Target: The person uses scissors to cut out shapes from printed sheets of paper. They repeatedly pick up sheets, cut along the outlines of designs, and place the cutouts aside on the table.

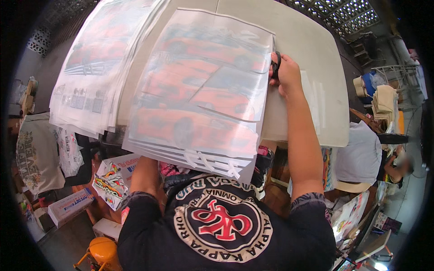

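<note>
My right hand (288,73) grips black-handled scissors (277,66) at the upper right edge of a large translucent film sheet (203,88). Reversed, whitish prints of red cars cover this sheet. Its near edge hangs past the table toward my chest, and the scissor blades are hard to make out against its edge. My left forearm (145,174) runs beneath the sheet's lower left part, which hides the left hand. A stack of similar printed sheets (98,67) lies at the left of the pale table (305,37).
Narrow pale strips (313,98) lie on the table beyond my right forearm. A transfer film box (71,206) and an orange tank (103,252) stand at lower left. A cloth-covered chair (357,152) is at right. Farther off, a person (395,166) sits near folded cloth (385,105).
</note>
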Demonstrator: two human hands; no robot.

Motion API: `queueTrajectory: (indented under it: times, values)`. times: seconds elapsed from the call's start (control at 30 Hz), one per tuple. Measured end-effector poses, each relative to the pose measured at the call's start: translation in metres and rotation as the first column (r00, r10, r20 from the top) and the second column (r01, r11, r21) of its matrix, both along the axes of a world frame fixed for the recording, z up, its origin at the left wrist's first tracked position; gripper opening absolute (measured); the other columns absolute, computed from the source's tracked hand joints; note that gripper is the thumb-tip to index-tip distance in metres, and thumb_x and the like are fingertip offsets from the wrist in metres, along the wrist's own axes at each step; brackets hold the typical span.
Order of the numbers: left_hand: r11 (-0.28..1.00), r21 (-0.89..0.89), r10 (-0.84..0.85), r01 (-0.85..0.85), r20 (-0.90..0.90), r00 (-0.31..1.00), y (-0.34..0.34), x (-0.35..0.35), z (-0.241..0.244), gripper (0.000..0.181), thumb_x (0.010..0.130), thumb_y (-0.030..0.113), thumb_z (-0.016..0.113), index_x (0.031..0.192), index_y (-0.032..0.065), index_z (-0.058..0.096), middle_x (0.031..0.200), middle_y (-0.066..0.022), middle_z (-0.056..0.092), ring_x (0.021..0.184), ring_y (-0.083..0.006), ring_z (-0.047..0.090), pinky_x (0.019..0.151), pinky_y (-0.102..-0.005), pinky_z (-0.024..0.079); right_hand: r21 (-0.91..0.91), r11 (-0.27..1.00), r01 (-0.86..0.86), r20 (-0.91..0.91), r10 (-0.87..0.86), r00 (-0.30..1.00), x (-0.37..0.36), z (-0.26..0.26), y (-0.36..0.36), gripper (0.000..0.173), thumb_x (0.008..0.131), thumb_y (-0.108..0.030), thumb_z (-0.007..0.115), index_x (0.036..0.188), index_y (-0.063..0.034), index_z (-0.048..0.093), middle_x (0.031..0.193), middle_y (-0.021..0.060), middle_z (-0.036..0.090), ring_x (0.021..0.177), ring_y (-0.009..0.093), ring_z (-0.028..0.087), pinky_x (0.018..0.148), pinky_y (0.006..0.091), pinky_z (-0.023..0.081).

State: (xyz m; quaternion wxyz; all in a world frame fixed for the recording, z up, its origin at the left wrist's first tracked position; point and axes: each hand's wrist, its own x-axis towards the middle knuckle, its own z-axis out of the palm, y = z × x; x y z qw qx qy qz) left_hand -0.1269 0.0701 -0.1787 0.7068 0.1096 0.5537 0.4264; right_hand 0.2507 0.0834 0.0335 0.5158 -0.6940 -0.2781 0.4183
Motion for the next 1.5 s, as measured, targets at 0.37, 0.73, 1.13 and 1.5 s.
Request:
queueTrajectory:
  times: [0.37, 0.73, 1.13, 1.5]
  values:
    - [0.802, 0.531, 0.398, 0.273, -0.816, 0.419, -0.128, -0.125, 0.059, 0.022, 0.100, 0.013, 0.048, 0.105, -0.0009, 0.065, 0.096, -0.0129, 0.064, 0.095, -0.0237, 0.060, 0.088, -0.0366, 0.048, 0.004, 0.999, 0.037, -0.068, -0.037, 0.997, -0.001, 0.002, -0.006, 0.027, 0.097, -0.024, 0.062, 0.113, -0.0031, 0.065, 0.074, 0.0021, 0.060, 0.059, 0.012, 0.058, 0.045, 0.0286, 0.047]
    - [0.120, 0.058, 0.349, 0.991, -0.937, 0.013, -0.059, 0.101, 0.206, 0.067, 0.087, 0.055, 0.064, 0.143, 0.0208, 0.054, 0.155, -0.0215, 0.037, 0.145, -0.0505, 0.024, 0.116, -0.0655, 0.014, -0.029, 0.999, 0.036, -0.037, -0.037, 0.999, 0.000, 0.009, 0.003, 0.023, 0.096, -0.022, 0.061, 0.110, -0.0042, 0.066, 0.073, 0.0015, 0.059, 0.055, 0.010, 0.055, 0.043, 0.0284, 0.046]
    - [0.120, -0.057, 0.224, 0.991, -0.971, -0.083, -0.029, 0.071, 0.208, 0.056, 0.090, 0.049, 0.065, 0.137, 0.0195, 0.059, 0.157, -0.0206, 0.034, 0.149, -0.0444, 0.020, 0.120, -0.0607, 0.008, -0.074, 0.995, -0.059, 0.165, 0.071, 0.984, 0.045, 0.009, 0.007, 0.024, 0.097, -0.019, 0.058, 0.114, -0.0050, 0.065, 0.071, 0.0023, 0.057, 0.054, 0.013, 0.056, 0.045, 0.0313, 0.051]
    - [0.216, -0.087, 0.251, 0.973, -0.958, -0.141, -0.013, 0.112, 0.203, 0.073, 0.087, 0.053, 0.066, 0.145, 0.0121, 0.049, 0.157, -0.0218, 0.034, 0.149, -0.0450, 0.019, 0.117, -0.0674, 0.006, 0.333, 0.941, 0.062, 0.561, -0.250, 0.789, 0.163, 0.032, -0.068, 0.035, 0.100, -0.019, 0.056, 0.133, -0.0069, 0.061, 0.073, 0.0052, 0.063, 0.063, 0.013, 0.064, 0.056, 0.0310, 0.053]
